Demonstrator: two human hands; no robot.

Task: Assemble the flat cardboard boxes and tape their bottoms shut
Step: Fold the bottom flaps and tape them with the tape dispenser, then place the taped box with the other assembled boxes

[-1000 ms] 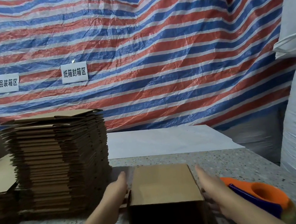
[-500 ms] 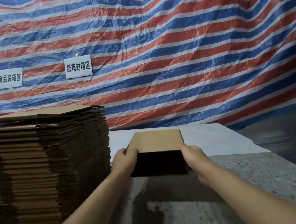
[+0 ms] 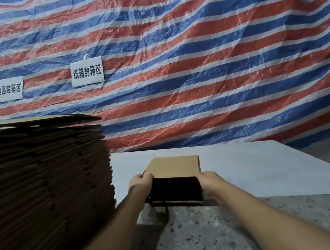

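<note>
A person's two bare arms reach forward from the bottom of the view, holding a small assembled cardboard box (image 3: 174, 167) between them at 6 o'clock, a little below the middle. The left hand (image 3: 141, 181) grips the box's left edge, its fingers curled over the top corner. The right hand (image 3: 208, 179) holds the right edge, its fingers wrapped round the side and mostly hidden behind the box. The box's tan top face is lit and its near face is in dark shadow; it sits over the near edge of a white sheet (image 3: 263, 165), and whether it rests on the sheet or is lifted cannot be told. The sheet covers the far part of a speckled stone table (image 3: 210, 236). At 9 o'clock a tall stack (image 3: 38, 177) of flat cardboard boxes stands on the table, just left of the left arm. Behind everything hangs a red, white and blue striped tarp (image 3: 213, 52), with two white labels (image 3: 87, 71) bearing Chinese characters at 11 o'clock.
</note>
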